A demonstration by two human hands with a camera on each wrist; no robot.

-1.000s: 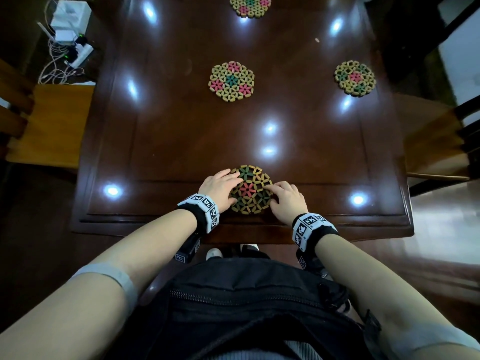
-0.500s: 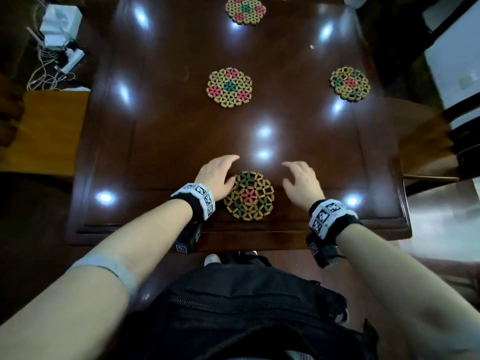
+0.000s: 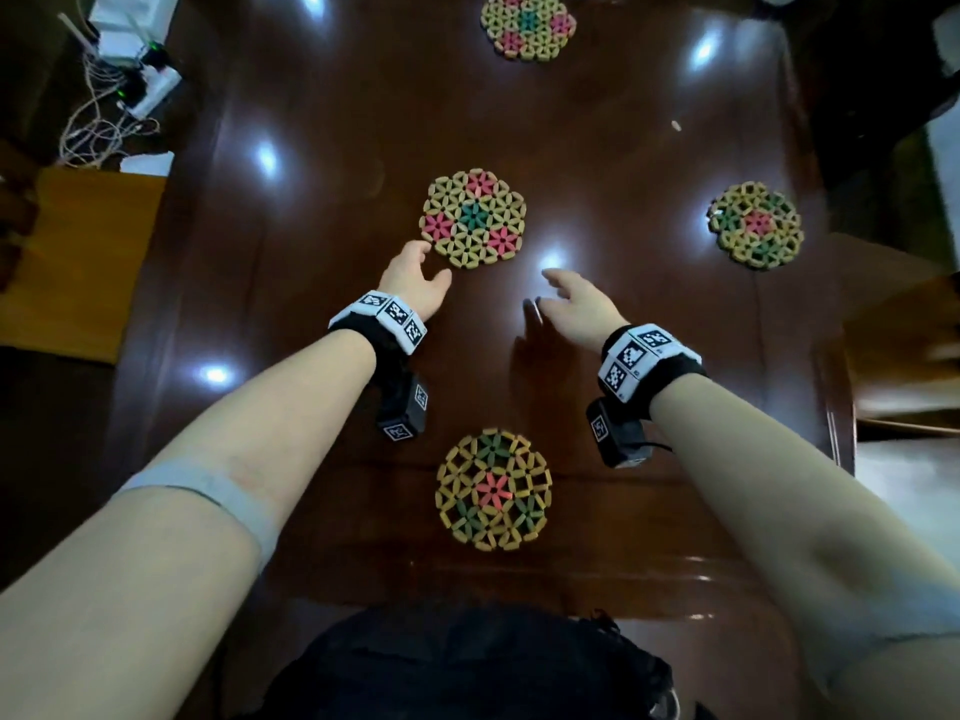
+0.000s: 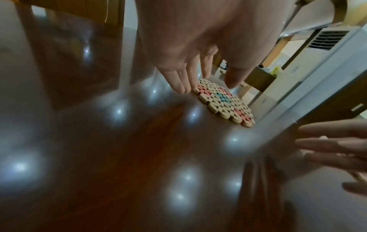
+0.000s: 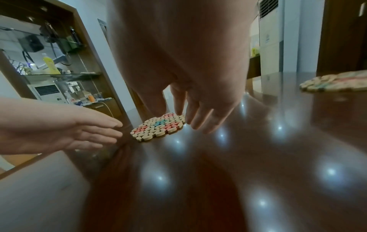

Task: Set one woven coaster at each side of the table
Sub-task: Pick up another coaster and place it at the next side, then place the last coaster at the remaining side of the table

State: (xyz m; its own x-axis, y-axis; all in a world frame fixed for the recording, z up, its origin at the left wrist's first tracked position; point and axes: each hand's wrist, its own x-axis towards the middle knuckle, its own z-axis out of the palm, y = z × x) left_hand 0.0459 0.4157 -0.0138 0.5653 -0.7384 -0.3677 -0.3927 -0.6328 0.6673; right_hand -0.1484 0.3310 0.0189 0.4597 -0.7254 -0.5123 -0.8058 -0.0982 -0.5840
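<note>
Several round woven coasters lie flat on the dark glossy table (image 3: 322, 241). One with a pink centre (image 3: 493, 491) sits near the front edge between my forearms. A second, with a teal centre (image 3: 474, 218) (image 4: 224, 102) (image 5: 158, 126), lies mid-table. My left hand (image 3: 415, 275) (image 4: 198, 78) is open, fingertips at that coaster's near left edge. My right hand (image 3: 571, 301) (image 5: 186, 109) is open just to its near right, fingers stretched toward it, holding nothing. A third coaster (image 3: 756, 232) (image 5: 335, 83) lies at the right side, another (image 3: 527, 24) at the far side.
A wooden chair seat (image 3: 78, 262) stands left of the table, with a power strip and tangled cables (image 3: 130, 90) on the floor beyond. Another chair (image 3: 904, 356) is at the right. A black bag (image 3: 467, 667) hangs at my waist by the front edge.
Both hands let go of the pink-centred coaster at the front edge and moved forward to the teal-centred coaster mid-table. The view has shifted closer over the table.
</note>
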